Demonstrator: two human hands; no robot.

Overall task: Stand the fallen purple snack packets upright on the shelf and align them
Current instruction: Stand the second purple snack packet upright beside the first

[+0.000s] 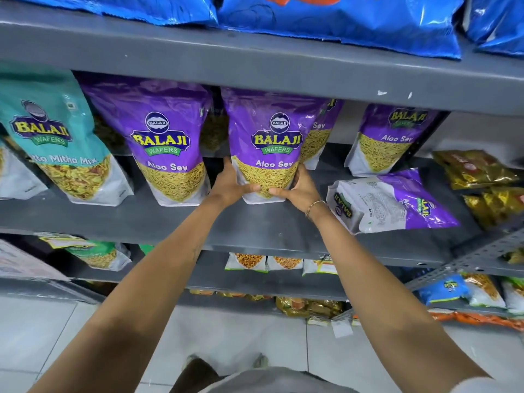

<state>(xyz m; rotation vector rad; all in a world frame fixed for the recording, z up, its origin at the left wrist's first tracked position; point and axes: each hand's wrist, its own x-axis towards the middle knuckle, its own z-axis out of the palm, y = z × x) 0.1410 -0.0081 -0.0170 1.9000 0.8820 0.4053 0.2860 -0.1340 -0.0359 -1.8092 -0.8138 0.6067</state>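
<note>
1. Letting go too soon could tip the upright purple foil Aloo Sev snack packet point(269, 143) forward off the grey metal shelf point(255, 222), since its soft white base sits close to the front of the row and both hands are steadying it.
2. Pushing it back hard might knock the purple packets crowded behind it, though how firmly those stand is hard to judge in the shadow.
3. Sweeping the right forearm sideways could nudge the fallen purple and white packet lying flat on its back point(388, 202), which lies just beside that wrist.
4. Left hand point(229, 185) and right hand point(300, 191) clasp the upright packet's lower corners from either side, fingers curled round it, thumbs pressed on its front.
</note>
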